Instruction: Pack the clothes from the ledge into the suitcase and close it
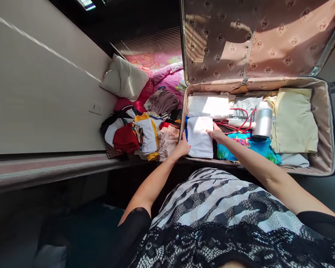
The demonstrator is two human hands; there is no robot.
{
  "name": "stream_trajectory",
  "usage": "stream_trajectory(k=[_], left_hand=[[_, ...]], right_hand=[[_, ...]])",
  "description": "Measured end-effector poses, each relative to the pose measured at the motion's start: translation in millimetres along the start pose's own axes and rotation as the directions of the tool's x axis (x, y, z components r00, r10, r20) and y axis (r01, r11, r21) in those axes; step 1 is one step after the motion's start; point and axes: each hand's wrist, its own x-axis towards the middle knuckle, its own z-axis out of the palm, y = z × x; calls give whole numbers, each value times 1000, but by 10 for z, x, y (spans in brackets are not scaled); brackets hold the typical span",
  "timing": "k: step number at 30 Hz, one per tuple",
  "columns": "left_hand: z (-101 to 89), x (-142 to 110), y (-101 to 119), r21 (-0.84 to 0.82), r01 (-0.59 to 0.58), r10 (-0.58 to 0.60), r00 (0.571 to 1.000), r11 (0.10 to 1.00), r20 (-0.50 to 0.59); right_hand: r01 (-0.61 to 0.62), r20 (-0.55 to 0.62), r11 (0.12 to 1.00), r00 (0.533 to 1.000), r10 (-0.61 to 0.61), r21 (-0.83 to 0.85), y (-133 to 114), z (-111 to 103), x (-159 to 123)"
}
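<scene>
"Where's the white folded garment (198,138)?"
"Just right of centre, between left hand (183,146), clamped on its left edge, and right hand (216,133), clamped on its right (thumbs on top), inside the suitcase (323,124)."
"Long axis?"
"Up-down the frame."

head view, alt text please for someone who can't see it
A person's left hand and right hand touch opposite sides of a folded white cloth in an open, pinkish-lined suitcase. Also inside are a silver cylinder and folded pale yellow cloth; multicoloured clothes lie outside to the left.
</scene>
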Motion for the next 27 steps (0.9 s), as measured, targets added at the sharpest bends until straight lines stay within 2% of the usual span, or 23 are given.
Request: stream_trajectory(k=[2,4,6,7,9,10,12,14,16,18,23,25,27], left_hand=[[139,-91,-22,334,26,-1,997,942,-74],[268,-138,-12,622,-16,102,989,783,-103],[363,-122,2,749,-105,220,974,654,-56],[399,-90,1,777,-148,247,969,612,-10],[455,8,-28,791,-209,217,971,575,99],[480,69,-56,788,-224,177,973,573,148],[534,200,-128,774,-242,97,968,586,230],[595,327,-209,746,-266,49,953,610,299],[658,440,-283,716,-296,36,934,632,354],[711,534,-339,697,-307,40,928,648,371],[768,619,-351,626,-291,107,943,724,315],[779,581,-319,559,-308,173,944,769,283],[761,522,-304,450,-385,322,923,806,212]], right_hand=[[1,-21,992,1000,-3,-127,146,103,-15],[23,-8,978,1000,-25,-206,227,147,-47],[35,-21,937,999,-45,-349,227,151,-81],[43,-45,887,996,-71,-459,201,150,-91],[106,-50,711,980,-195,-695,123,157,-81],[170,6,574,961,-277,-801,83,169,-52],[333,214,302,905,-367,-893,31,205,64],[454,398,149,867,-299,-878,42,248,239],[476,456,94,873,-173,-875,117,289,421],[450,442,53,890,-113,-892,226,317,556],[411,411,-31,899,-149,-911,350,276,645],[403,404,-37,907,-115,-915,298,244,644],[396,398,-31,914,-86,-918,220,226,625]])
